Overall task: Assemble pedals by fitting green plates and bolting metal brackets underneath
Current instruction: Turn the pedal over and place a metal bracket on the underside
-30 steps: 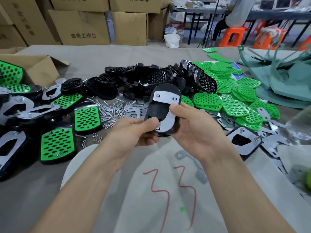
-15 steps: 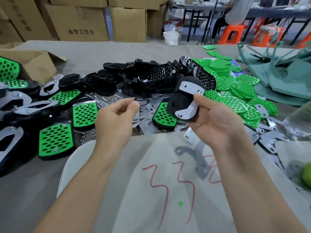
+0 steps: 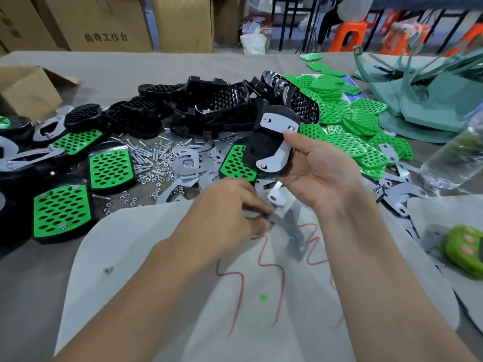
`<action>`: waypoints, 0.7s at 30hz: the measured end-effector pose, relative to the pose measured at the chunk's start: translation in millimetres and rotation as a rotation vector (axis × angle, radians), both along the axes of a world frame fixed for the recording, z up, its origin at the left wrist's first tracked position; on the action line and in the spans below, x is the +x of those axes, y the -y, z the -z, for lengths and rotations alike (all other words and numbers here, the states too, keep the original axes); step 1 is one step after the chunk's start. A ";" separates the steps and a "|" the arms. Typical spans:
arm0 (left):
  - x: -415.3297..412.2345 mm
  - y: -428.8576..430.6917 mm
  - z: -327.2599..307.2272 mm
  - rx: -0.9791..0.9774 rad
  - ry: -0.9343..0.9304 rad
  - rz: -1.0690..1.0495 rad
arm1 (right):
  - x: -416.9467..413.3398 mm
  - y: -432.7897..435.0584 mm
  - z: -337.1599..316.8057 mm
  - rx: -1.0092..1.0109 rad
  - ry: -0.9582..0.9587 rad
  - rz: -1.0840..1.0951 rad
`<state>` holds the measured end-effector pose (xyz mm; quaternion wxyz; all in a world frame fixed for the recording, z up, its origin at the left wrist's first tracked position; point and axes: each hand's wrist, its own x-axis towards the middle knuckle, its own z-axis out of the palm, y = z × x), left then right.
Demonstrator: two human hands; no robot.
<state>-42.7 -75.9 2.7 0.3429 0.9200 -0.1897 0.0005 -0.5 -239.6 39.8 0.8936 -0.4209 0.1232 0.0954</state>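
Right grip (image 3: 321,168) clasps pedal (image 3: 261,143) edges; left grip (image 3: 230,210) blurred at bracket (image 3: 294,226), state unclear.

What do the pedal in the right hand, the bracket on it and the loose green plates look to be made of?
Pedal in the right hand: matte black, moulded-looking, probably plastic or rubber.
Bracket: thin flat sheet metal, likely steel, with a dull silver sheen and punched holes.
Green plates: bright, slightly glossy, with moulded holes, most likely plastic.
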 end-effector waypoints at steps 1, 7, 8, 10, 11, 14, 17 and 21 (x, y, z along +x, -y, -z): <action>1.0 0.4 0.6 -0.009 -0.004 0.001 | 0.6 0.1 1.1 0.001 0.001 0.000; -1.7 1.1 -2.5 0.218 0.140 0.035 | 2.7 2.0 4.6 -0.007 0.008 -0.004; -1.5 1.3 -2.6 0.217 0.118 0.028 | 2.6 1.6 5.4 -0.011 0.013 -0.003; -0.6 4.0 -2.9 0.194 0.066 0.009 | 3.2 1.5 6.4 -0.021 0.024 -0.003; -0.4 5.6 -2.9 0.185 0.048 -0.004 | 3.6 1.3 6.9 -0.026 0.027 -0.004; 0.6 7.5 -2.7 0.179 0.012 -0.039 | 3.4 0.4 8.1 -0.038 0.032 -0.003; -2.1 7.4 -2.3 0.203 0.023 -0.055 | 3.6 -0.2 8.4 -0.040 0.028 -0.004; 0.6 -9.8 1.5 0.255 0.214 -0.231 | 4.1 -1.8 9.5 -0.045 0.017 0.006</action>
